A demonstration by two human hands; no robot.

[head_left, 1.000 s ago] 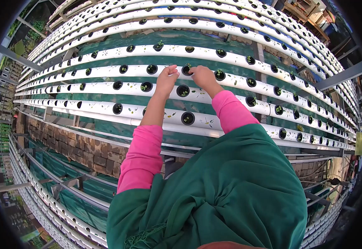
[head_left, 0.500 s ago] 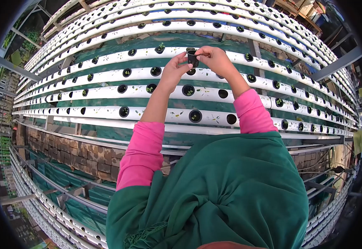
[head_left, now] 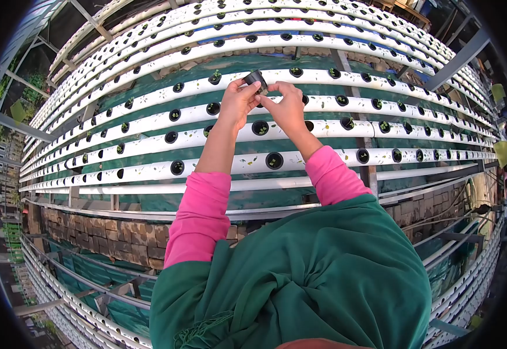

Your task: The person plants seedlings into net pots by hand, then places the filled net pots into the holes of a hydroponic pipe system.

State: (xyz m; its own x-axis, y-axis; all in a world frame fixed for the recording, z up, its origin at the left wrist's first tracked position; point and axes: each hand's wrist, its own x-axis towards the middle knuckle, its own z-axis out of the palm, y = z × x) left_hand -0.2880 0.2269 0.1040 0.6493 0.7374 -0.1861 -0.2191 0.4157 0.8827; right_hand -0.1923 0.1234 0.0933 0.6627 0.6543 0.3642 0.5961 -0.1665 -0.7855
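A small black net pot [head_left: 255, 79] is held up in front of me, tilted, above the white growing pipes. My left hand [head_left: 237, 106] grips its side between thumb and fingers. At the pot's lower right end, the fingers of my right hand [head_left: 287, 107] are pinched together, touching it. Whatever is inside the pot cannot be made out. Below my hands, a white pipe [head_left: 242, 129] carries black pots in its holes, among them a pot with a green seedling [head_left: 260, 127]. Nearer to me sits another seedling pot [head_left: 274, 160].
Several rows of white pipes with seedling pots stretch across the view, with green sheeting [head_left: 154, 202] beneath. Small leaf bits lie scattered on the pipes. A grey metal post [head_left: 458, 59] rises at the right. Brick paving [head_left: 102, 231] and a metal rail [head_left: 84, 278] lie at the lower left.
The pot has gone from upright to tilted. My right hand has moved from its rim to its lower end, while my left hand keeps its hold. The view has shifted slightly.
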